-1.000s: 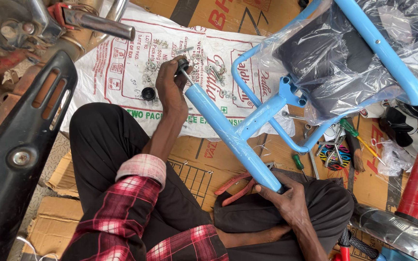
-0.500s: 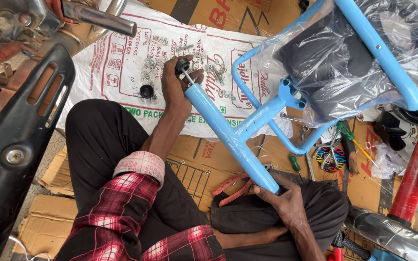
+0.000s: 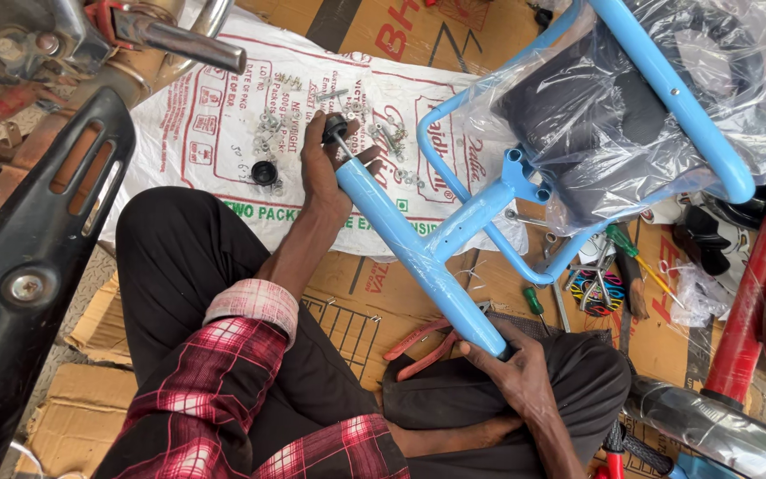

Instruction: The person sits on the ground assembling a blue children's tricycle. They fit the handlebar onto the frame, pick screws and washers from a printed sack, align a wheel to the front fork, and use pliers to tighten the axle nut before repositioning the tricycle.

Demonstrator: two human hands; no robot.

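A light blue metal tube frame (image 3: 410, 248) lies slanted across my lap. My left hand (image 3: 321, 173) is at its upper end, fingers closed around a small black cap on a thin rod (image 3: 335, 124) that sits at the tube's mouth. My right hand (image 3: 516, 377) grips the tube's lower end against my knee. The frame's far part carries a black seat wrapped in clear plastic (image 3: 605, 115).
A white printed sack (image 3: 214, 124) holds several small nuts and washers (image 3: 268, 124) and a black ring (image 3: 264, 171). Red-handled pliers (image 3: 423, 341) lie on flattened cardboard (image 3: 356, 293). Screwdrivers (image 3: 618, 239) and a red tube (image 3: 746, 310) lie right; a black motorcycle guard (image 3: 28, 266) stands left.
Both hands stay where they were on the blue tube. The view has shifted slightly.
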